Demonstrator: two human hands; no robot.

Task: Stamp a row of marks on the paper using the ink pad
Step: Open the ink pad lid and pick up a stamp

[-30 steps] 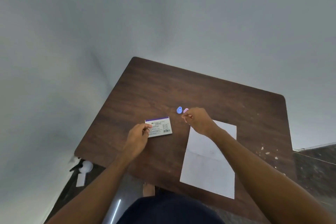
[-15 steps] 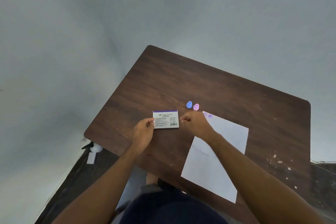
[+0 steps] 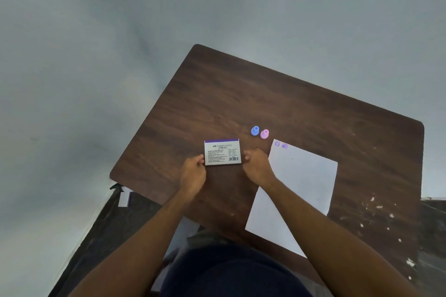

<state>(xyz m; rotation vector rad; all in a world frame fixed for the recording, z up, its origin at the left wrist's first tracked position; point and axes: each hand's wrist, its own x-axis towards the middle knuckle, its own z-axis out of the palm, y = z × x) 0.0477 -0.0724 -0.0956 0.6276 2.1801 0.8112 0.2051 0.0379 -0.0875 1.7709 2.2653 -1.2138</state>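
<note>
- Head view: we see a dark wooden table [image 3: 301,108] set against a pale grey wall, with both of the person's forearms reaching onto it from the near edge.
- We find the ink pad box [image 3: 222,151] lying flat and closed on the table, its printed label facing up, left of the paper.
- The left hand [image 3: 193,173] sits at the box's near-left corner, fingers curled, the tips touching or pinching that edge; we cannot tell how firm the hold is.
- The right hand [image 3: 256,166] is just beside the box's right edge, fingers curled in; whether they touch the box or grasp anything we cannot tell.
- The white paper [image 3: 301,185] lies on the table right of the box, turned at an angle, partly under the right forearm.
- We make out two purple stamp marks [image 3: 281,145] side by side at the paper's far-left corner.
- A blue stamp [image 3: 255,130] and a pink stamp [image 3: 264,133] stand upright next to each other on the table, beyond the box and the paper, apart from both hands.
- White flecks [image 3: 376,207] dot the table's right side.
</note>
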